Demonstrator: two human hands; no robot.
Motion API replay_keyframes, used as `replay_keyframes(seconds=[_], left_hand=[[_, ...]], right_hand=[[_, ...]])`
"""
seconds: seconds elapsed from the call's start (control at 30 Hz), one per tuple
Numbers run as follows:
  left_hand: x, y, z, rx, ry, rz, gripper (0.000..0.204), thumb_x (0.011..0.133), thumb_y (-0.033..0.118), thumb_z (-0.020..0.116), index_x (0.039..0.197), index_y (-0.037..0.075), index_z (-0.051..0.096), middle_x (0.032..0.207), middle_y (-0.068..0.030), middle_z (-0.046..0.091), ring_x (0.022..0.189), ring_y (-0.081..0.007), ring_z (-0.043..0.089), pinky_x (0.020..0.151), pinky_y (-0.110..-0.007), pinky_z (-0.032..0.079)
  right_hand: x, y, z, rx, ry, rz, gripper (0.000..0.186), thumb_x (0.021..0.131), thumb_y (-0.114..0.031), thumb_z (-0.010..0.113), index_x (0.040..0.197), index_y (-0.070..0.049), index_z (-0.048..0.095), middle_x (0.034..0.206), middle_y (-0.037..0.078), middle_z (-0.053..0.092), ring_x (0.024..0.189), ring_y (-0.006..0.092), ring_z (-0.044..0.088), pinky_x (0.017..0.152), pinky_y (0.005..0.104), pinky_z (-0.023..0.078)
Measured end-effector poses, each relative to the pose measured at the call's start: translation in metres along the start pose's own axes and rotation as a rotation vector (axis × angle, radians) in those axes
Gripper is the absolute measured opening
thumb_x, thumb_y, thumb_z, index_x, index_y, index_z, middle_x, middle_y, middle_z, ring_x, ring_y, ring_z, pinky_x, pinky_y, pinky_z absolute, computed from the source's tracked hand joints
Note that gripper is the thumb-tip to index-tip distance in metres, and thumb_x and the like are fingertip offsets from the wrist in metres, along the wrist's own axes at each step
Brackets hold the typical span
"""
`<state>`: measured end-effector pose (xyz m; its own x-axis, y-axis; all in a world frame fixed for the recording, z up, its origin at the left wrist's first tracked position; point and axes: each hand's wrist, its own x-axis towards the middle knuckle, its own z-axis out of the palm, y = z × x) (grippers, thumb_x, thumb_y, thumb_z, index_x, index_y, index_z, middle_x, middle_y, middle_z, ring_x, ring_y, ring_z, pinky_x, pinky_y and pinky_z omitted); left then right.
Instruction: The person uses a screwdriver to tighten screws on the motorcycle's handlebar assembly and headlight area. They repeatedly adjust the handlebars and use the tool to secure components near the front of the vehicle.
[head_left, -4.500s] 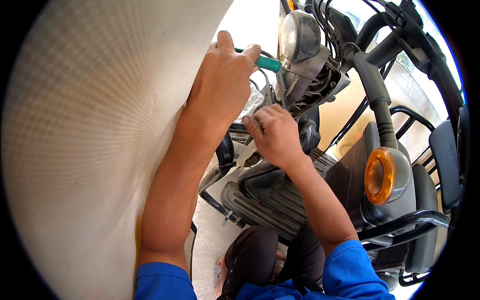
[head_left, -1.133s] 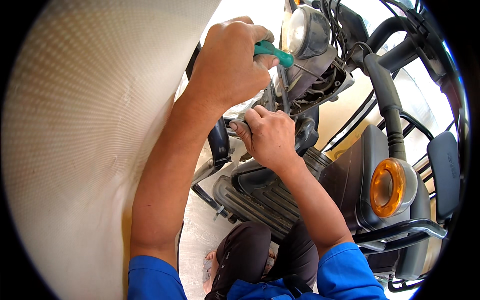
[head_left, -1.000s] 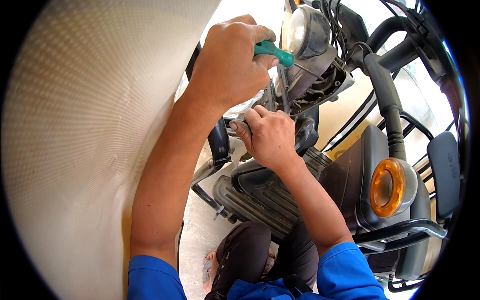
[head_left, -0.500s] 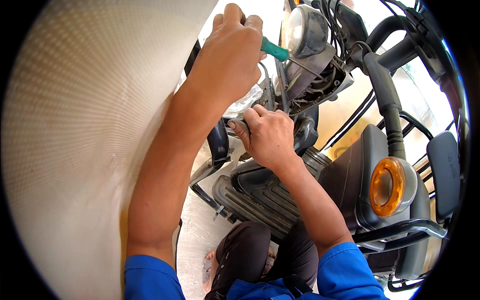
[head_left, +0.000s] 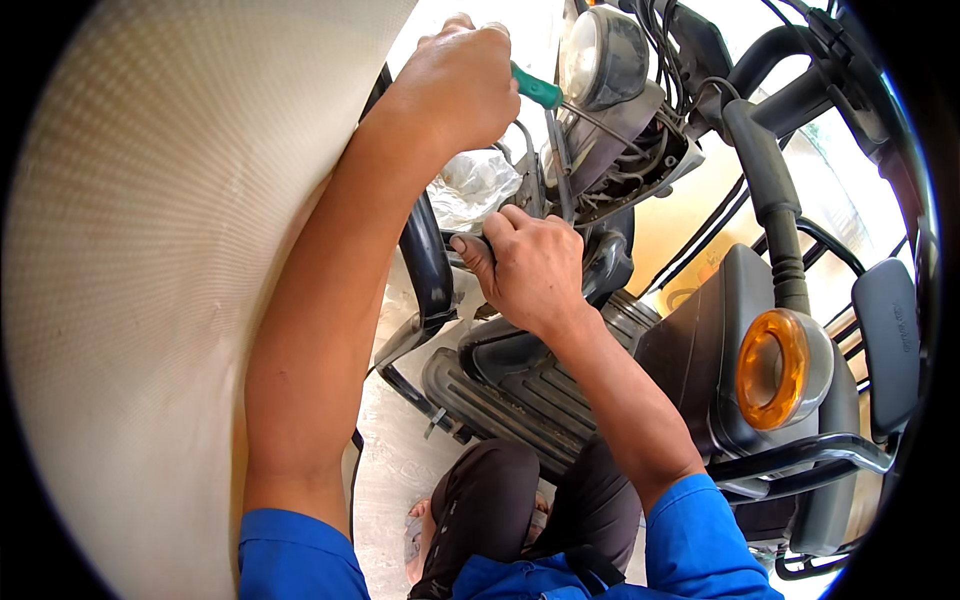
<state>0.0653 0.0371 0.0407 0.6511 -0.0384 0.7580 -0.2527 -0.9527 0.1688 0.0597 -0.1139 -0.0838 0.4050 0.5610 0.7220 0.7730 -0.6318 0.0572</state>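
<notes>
At the upper middle, my left hand [head_left: 462,85] is closed round the green handle of a screwdriver [head_left: 540,90]. The screwdriver's thin metal shaft slants down to the right, in front of the round headlight [head_left: 603,58]. Its tip reaches the opened front housing [head_left: 652,172] of a scooter-like vehicle, where wires show; I cannot tell exactly what it touches. Lower down, my right hand [head_left: 535,268] is closed beside the dark front frame, thumb bent. What lies inside its fingers is mostly hidden. Crumpled clear plastic [head_left: 474,188] sits between my two hands.
A pale textured panel [head_left: 170,280] fills the left side, close to my left forearm. Right of me stand a black seat [head_left: 740,330], an amber turn signal [head_left: 775,370] and metal rails [head_left: 800,458]. A ribbed footboard [head_left: 490,405] lies below my right hand.
My left hand and the screwdriver have shifted a little to the left, uncovering more of the clear plastic. My right hand has stayed almost in place.
</notes>
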Motion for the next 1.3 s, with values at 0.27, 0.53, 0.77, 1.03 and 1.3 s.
replay_keyframes(seconds=[0.27,0.53,0.77,1.03,1.3], left_hand=[[0.004,0.005,-0.012,-0.099,-0.114,-0.08,0.029,0.095,0.019,0.062,0.109,-0.006,0.066,0.101,-0.0268,0.067,0.096,-0.0381,0.066,0.088,-0.045,0.049],[0.001,-0.012,0.006,-0.147,0.13,0.06,0.023,0.094,0.012,0.061,0.11,-0.005,0.061,0.103,-0.0238,0.066,0.093,-0.0369,0.065,0.086,-0.044,0.049],[0.007,-0.005,-0.006,-0.316,-0.035,-0.083,0.022,0.095,0.016,0.061,0.106,-0.003,0.066,0.099,-0.0213,0.067,0.091,-0.0325,0.066,0.082,-0.042,0.05],[0.003,-0.015,0.007,-0.348,0.212,0.086,0.022,0.096,0.018,0.062,0.102,-0.002,0.069,0.091,-0.0193,0.068,0.088,-0.0297,0.067,0.081,-0.039,0.05],[0.006,-0.016,0.007,-0.295,0.231,0.128,0.023,0.096,0.018,0.061,0.102,-0.003,0.068,0.089,-0.0176,0.068,0.084,-0.0275,0.066,0.08,-0.039,0.049]], right_hand=[[0.001,-0.003,-0.004,-0.046,-0.059,0.036,0.045,0.092,-0.044,0.066,0.073,-0.003,0.065,0.07,0.01,0.061,0.061,0.0309,0.063,0.06,0.0416,0.049],[0.0,-0.001,-0.004,-0.049,-0.059,0.024,0.044,0.091,-0.043,0.067,0.073,-0.003,0.064,0.07,0.009,0.061,0.062,0.0315,0.063,0.06,0.0421,0.049],[-0.001,0.0,-0.002,-0.042,-0.044,0.017,0.045,0.092,-0.043,0.067,0.073,-0.003,0.063,0.07,0.009,0.06,0.061,0.0315,0.063,0.059,0.0424,0.049],[-0.001,0.0,-0.003,-0.048,-0.038,0.01,0.046,0.092,-0.044,0.066,0.072,-0.003,0.063,0.069,0.009,0.06,0.061,0.0317,0.063,0.059,0.0426,0.048],[0.001,-0.001,-0.003,-0.052,-0.045,0.008,0.044,0.092,-0.044,0.066,0.072,-0.004,0.063,0.069,0.009,0.059,0.06,0.0309,0.063,0.059,0.0426,0.048]])
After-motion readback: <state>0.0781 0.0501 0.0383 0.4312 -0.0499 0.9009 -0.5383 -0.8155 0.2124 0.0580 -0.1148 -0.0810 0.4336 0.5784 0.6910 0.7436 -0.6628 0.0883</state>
